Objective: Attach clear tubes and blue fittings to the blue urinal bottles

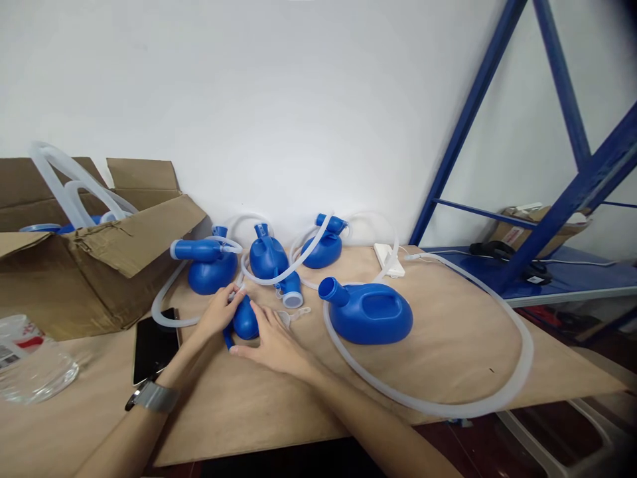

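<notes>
Both my hands meet over a small blue funnel-shaped plastic part (245, 320) lying on the brown tabletop (448, 345). My left hand (219, 311), with a watch on the wrist, pinches the part's top end where a clear hose joins. My right hand (271, 338) cups the part from the right, fingers curved against it. A blue bottle with a spout (371, 312) lies just to the right, and a long clear hose (497, 392) loops around it. Three more blue bottles (212, 262) (269, 257) (323, 247) with hoses stand behind my hands by the wall.
An open cardboard box (89, 265) with hoses and blue parts stands at the left. A black tablet (154, 344) lies next to my left forearm, a clear plastic bag (30, 365) at the far left. A white adapter (389, 259) lies near the wall; a blue metal rack (547, 219) stands to the right.
</notes>
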`<action>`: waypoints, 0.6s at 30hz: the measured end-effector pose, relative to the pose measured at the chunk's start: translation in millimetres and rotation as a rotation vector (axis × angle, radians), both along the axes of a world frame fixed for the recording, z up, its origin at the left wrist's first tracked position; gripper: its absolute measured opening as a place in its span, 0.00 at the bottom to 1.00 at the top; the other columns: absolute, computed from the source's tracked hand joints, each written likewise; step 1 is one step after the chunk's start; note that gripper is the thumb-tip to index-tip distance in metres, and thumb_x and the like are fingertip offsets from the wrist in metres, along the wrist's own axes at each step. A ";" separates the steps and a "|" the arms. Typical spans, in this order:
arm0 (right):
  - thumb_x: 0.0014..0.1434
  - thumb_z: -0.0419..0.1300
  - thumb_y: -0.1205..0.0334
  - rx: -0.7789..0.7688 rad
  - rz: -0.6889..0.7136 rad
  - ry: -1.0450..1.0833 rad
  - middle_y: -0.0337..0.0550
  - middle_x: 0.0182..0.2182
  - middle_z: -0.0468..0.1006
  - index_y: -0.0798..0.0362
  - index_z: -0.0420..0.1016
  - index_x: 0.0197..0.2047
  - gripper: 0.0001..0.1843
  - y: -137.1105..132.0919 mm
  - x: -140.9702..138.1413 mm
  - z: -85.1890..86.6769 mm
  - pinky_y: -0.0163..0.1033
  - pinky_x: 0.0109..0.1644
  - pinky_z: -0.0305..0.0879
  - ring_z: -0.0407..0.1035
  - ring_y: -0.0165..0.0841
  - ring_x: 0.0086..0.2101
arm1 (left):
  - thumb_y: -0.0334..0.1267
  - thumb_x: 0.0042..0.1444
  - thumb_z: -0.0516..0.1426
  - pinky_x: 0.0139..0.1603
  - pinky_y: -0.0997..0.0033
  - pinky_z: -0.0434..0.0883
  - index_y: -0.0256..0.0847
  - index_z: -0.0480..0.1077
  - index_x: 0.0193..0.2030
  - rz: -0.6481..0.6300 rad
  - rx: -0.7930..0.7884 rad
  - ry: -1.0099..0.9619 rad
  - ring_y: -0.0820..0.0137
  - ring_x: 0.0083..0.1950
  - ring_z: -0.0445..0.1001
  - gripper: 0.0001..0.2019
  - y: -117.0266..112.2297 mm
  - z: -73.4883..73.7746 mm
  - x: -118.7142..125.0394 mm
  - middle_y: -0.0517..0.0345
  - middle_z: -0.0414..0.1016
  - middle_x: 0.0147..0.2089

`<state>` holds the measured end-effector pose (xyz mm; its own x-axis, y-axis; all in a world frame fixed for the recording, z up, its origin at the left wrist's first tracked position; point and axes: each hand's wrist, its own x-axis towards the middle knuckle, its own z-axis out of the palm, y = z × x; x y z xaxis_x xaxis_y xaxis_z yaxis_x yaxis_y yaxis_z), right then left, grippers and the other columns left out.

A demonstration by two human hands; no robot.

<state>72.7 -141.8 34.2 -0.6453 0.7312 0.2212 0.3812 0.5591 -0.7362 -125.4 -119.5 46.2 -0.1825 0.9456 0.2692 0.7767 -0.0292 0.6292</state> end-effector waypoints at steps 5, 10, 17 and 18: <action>0.51 0.75 0.60 0.069 -0.077 0.144 0.54 0.66 0.68 0.46 0.54 0.74 0.53 7.9 -1.8 -6.5 0.62 0.66 0.64 0.67 0.54 0.63 | 0.61 0.61 0.53 0.61 0.53 0.71 0.41 0.70 0.50 0.031 0.021 -0.219 0.53 0.57 0.76 0.25 -23.5 6.3 18.4 0.45 0.79 0.53; 0.49 0.75 0.52 0.067 0.044 0.502 0.45 0.59 0.77 0.45 0.70 0.62 0.39 13.6 26.2 15.8 0.53 0.63 0.71 0.74 0.46 0.57 | 0.61 0.63 0.53 0.60 0.56 0.74 0.45 0.61 0.71 0.028 0.033 -0.587 0.53 0.65 0.73 0.35 -53.0 34.2 24.8 0.46 0.73 0.65; 0.44 0.74 0.46 -0.116 0.086 0.693 0.48 0.56 0.79 0.46 0.74 0.59 0.39 7.9 29.0 20.2 0.53 0.57 0.76 0.76 0.49 0.54 | 0.60 0.64 0.50 0.63 0.56 0.73 0.44 0.69 0.66 -0.074 0.038 -0.708 0.48 0.69 0.69 0.31 -73.4 52.1 42.2 0.51 0.70 0.71; 0.44 0.74 0.44 -0.138 0.085 0.716 0.48 0.56 0.80 0.47 0.75 0.58 0.39 7.1 28.3 19.3 0.53 0.57 0.76 0.76 0.50 0.54 | 0.60 0.64 0.51 0.64 0.56 0.72 0.44 0.69 0.65 -0.063 0.079 -0.703 0.48 0.69 0.68 0.31 -75.9 51.9 46.7 0.50 0.70 0.71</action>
<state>101.0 -134.7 53.4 -0.4331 0.7366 0.5194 -0.2600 0.4497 -0.8545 -78.7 -195.4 98.2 -0.2836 0.9427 0.1758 0.1826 -0.1269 0.9750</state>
